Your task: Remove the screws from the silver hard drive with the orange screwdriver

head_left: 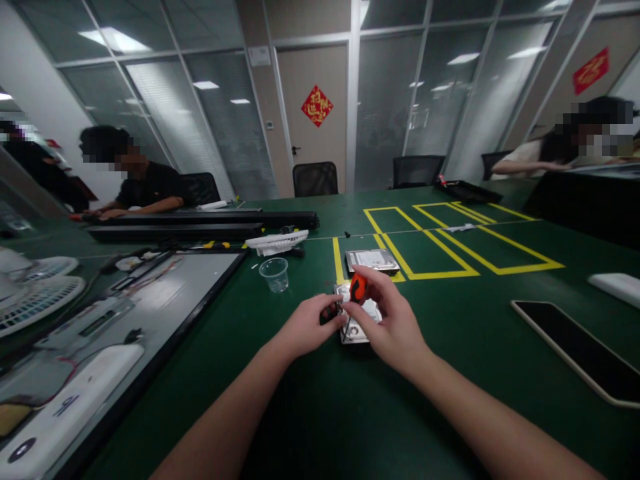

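A silver hard drive [371,309] lies on the green table [310,400] beneath both hands. My right hand [387,317] is closed round the orange and black handle of a screwdriver [358,289], whose shaft slants down to the drive's left part. At the drive's left edge my left hand [315,322] has its fingers pinched near a small dark object [329,312], too unclear to name. A second hard drive [373,260] rests just behind, by the yellow tape. Left of it stands a clear plastic cup [275,275].
A large panel with electronic parts [170,293] and white fans [40,303] fill the left side. Long black bars [210,223] lie behind. A phone-like slab [575,347] is at right. Two people sit across the table; another is at far left.
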Tool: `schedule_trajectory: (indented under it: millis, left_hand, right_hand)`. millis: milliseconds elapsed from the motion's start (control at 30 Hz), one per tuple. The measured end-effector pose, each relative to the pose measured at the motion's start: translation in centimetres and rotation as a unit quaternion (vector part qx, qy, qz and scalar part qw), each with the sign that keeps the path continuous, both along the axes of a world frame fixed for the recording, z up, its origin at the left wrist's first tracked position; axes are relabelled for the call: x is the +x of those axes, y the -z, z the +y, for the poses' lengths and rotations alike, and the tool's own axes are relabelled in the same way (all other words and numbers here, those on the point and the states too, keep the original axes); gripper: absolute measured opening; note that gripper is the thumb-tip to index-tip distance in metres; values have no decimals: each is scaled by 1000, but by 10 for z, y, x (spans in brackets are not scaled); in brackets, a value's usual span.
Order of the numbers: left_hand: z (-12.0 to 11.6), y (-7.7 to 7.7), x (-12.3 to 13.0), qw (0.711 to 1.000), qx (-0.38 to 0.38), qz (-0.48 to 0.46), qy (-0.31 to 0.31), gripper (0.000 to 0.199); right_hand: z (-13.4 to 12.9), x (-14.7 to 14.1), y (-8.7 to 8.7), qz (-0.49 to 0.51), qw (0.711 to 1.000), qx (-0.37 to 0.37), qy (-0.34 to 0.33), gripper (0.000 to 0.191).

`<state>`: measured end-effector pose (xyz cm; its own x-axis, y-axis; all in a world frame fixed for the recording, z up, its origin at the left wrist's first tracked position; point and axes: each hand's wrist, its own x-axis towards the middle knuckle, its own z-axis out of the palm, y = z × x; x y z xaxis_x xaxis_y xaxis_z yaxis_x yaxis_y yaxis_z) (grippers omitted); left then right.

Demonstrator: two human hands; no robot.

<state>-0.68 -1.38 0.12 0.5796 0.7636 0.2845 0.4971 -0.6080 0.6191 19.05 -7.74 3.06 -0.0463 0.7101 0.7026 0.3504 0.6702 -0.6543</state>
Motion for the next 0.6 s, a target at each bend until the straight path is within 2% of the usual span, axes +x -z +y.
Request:
schedule_trajectory:
  millis: [200,400,500,600]
  left_hand:
    - [-1,1,0,1000,1,-8,-5,31]
    - [1,4,-2,1000,-5,-6,-2,32]
    - [0,2,-1,1000,0,-1,-9,30]
    - [-1,1,0,1000,4,-3,-12,23]
  right_hand:
    - [-4,-1,-2,13,995,-42,-90,56]
    - [-3,2,-1,-19,1000,-3,-21,56]
    - [-4,2,-4,-28,999,-9,-37,51]
    - [-7,1,-6,-38,997,-25,-56,55]
